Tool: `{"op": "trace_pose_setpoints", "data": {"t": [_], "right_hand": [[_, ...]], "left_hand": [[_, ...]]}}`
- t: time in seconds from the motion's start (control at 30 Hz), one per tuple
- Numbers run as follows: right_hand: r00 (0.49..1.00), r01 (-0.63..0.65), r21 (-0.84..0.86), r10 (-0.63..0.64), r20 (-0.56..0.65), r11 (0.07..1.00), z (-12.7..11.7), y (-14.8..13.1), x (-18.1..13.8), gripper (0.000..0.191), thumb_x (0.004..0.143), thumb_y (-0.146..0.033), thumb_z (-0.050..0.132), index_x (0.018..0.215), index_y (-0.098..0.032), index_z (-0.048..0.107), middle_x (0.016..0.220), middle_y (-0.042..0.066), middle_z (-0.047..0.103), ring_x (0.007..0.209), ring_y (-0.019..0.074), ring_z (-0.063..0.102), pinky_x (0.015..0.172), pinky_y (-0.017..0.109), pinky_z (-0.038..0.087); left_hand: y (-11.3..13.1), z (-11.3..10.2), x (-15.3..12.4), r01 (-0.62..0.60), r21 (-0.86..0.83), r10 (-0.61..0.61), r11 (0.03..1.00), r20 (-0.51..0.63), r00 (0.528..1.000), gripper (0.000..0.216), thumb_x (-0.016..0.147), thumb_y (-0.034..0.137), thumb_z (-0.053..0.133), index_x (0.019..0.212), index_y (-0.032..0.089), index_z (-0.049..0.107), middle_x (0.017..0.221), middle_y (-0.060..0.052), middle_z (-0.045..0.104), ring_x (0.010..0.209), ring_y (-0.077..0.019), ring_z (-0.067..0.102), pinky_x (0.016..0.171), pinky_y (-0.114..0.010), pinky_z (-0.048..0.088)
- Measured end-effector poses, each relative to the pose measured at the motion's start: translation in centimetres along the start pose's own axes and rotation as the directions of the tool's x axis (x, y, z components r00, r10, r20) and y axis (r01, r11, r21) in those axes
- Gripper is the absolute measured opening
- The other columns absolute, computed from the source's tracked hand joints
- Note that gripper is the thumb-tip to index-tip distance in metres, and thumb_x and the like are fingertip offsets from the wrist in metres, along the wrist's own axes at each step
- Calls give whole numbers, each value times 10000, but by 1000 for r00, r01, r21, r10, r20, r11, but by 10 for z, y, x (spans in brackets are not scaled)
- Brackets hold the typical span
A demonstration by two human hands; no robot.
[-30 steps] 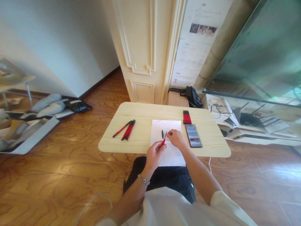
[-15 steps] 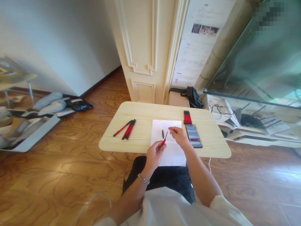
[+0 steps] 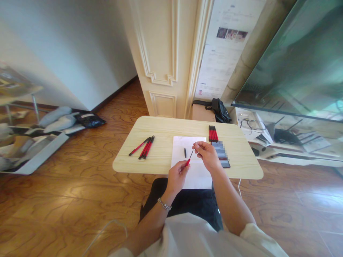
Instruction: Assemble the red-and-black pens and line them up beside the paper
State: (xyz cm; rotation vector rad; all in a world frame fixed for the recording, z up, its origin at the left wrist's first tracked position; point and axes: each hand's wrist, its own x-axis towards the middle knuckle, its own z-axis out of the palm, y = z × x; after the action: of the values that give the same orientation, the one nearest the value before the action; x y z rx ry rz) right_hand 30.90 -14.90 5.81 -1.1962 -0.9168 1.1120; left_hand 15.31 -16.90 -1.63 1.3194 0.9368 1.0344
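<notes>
My left hand (image 3: 178,175) is closed around the red barrel (image 3: 188,162) of a pen, above a white sheet of paper (image 3: 178,142). A thin dark refill (image 3: 191,154) sticks up out of that barrel, tilted to the right. At its upper end, the fingers of my right hand (image 3: 205,151) are pinched together; the exact contact is too small to see well. On the paper, left of the refill, lies a short black pen part (image 3: 185,152).
Several red and black pens (image 3: 147,147) lie loose on the left of the small table (image 3: 160,125). A neat row of similar pens (image 3: 213,133) sits at the right, with a phone (image 3: 224,159) just below it. A black bag (image 3: 221,110) stands behind the table.
My right hand has shifted slightly right and up, its fingers now pinched at the refill's upper end. My left hand has hardly moved with the pen barrel.
</notes>
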Motion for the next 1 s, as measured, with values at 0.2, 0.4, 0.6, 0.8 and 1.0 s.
{"op": "trace_pose_setpoints", "data": {"t": [0.2,0.4,0.6,0.8,1.0], "right_hand": [[1000,-3,-31,4,15,1000,-1,1,-2,280,722,-417,676,858,-173,660,827,56,661,618,105,490,468,215,292],[999,-15,-118,19,32,993,-2,5,-3,268,727,-407,664,853,-171,668,803,51,662,617,112,491,480,219,303],[993,1,-249,29,115,969,-1,17,-4,228,741,-375,649,810,-160,682,680,6,625,594,109,495,552,239,377],[979,9,-463,86,185,886,-9,37,13,253,755,-321,626,941,-160,682,879,50,695,760,153,600,693,269,451],[989,-113,-923,130,-70,368,13,57,41,300,810,-466,555,902,-211,684,951,97,700,920,247,626,789,350,436]], "left_hand": [[0,0,0,-13,12,13,1000,9,1000,290,829,385,611,1036,188,655,995,-80,709,915,-211,664,846,-344,506],[0,-1,1,-13,12,12,1000,13,1000,287,833,375,608,1042,183,646,972,-78,709,882,-204,663,820,-342,511],[-4,-3,1,13,-57,-12,998,13,1000,291,828,369,618,1041,170,632,963,-88,709,885,-202,669,827,-345,514],[-8,-10,2,47,-101,-50,994,-24,998,328,810,385,637,1041,153,620,953,-98,710,865,-208,681,812,-345,518],[-6,-15,2,46,-100,-53,994,-70,996,320,804,385,642,1019,149,628,926,-98,716,863,-209,682,809,-335,516]]}}
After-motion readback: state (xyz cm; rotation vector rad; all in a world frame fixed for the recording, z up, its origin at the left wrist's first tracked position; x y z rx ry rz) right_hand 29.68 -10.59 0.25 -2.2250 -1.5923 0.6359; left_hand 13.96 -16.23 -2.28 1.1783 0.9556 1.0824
